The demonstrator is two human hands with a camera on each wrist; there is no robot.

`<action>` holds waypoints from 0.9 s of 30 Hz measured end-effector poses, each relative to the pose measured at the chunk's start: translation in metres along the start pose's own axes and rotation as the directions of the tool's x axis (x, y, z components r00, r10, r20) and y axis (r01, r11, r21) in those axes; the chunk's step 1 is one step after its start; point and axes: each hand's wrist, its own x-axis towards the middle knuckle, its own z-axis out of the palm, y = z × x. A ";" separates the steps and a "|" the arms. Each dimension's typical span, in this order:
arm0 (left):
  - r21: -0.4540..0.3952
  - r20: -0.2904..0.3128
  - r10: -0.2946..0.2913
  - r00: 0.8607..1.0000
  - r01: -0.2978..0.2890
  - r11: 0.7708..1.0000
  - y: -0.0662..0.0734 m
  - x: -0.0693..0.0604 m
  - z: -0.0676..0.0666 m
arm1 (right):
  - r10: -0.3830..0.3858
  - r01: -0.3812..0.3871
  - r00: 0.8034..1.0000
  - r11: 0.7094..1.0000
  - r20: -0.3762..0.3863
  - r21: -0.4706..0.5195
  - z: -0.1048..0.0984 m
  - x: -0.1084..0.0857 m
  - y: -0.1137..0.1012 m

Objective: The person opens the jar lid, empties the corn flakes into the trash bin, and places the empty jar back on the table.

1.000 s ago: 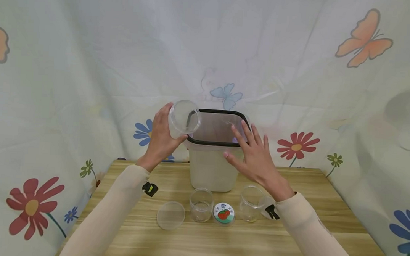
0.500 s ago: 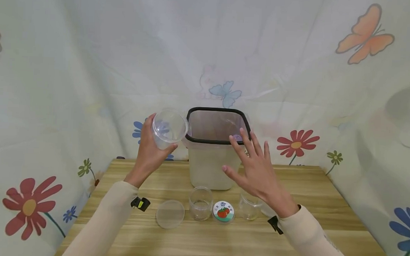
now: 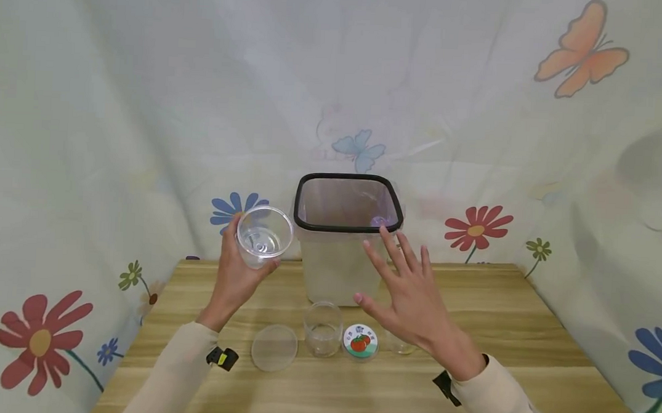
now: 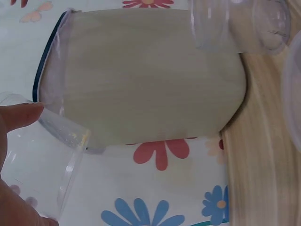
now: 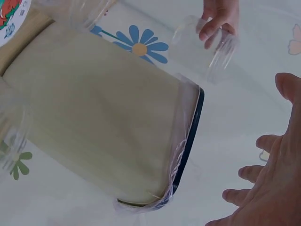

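A clear plastic jar (image 3: 264, 235) without a lid is held up by my left hand (image 3: 234, 282), fingers and thumb around its side, to the left of a pale trash bin (image 3: 336, 268). Its mouth tilts towards me in the head view. Yellowish specks show near the jar's edge in the left wrist view. My right hand (image 3: 412, 299) hovers with spread, straight fingers in front of the bin's right side and holds nothing. The bin has a black rim (image 3: 348, 229) over a clear liner, and something purple (image 3: 378, 221) is inside.
On the wooden table (image 3: 322, 397) stand a clear jar (image 3: 323, 330) and a round lid with a tomato picture (image 3: 361, 341). A frosted lid (image 3: 275, 348) lies to their left. Another clear jar (image 3: 399, 345) is mostly hidden behind my right hand. A flower-printed sheet (image 3: 258, 105) hangs around.
My left hand has drawn the jar left and down, away from the bin's rim, turning its mouth more upwards. My right hand has lowered slightly, fingers still spread.
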 end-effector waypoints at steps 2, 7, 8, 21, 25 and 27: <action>-0.004 -0.001 -0.013 1.000 0.013 1.000 -0.004 -0.004 0.002 | 0.001 -0.001 1.000 1.000 -0.004 0.016 0.001 -0.005 -0.001; 0.012 0.008 -0.037 0.999 0.037 0.999 -0.014 -0.017 0.008 | 0.004 -0.004 1.000 1.000 0.007 0.031 0.007 -0.019 0.000; 0.011 0.010 -0.043 0.999 0.043 0.999 -0.016 -0.019 0.009 | 0.001 -0.002 1.000 1.000 0.009 0.027 0.008 -0.021 0.000; 0.034 0.058 -0.184 0.981 0.182 0.983 -0.046 -0.039 0.029 | -0.014 0.013 1.000 0.998 0.011 0.066 0.026 -0.045 -0.004; 0.046 0.076 -0.219 0.973 0.216 0.975 -0.058 -0.043 0.036 | -0.027 0.025 0.999 0.998 0.023 0.059 0.031 -0.051 -0.006; 0.052 0.088 -0.232 0.969 0.228 0.972 -0.063 -0.045 0.039 | -0.026 0.024 0.999 0.998 0.029 0.051 0.033 -0.053 -0.008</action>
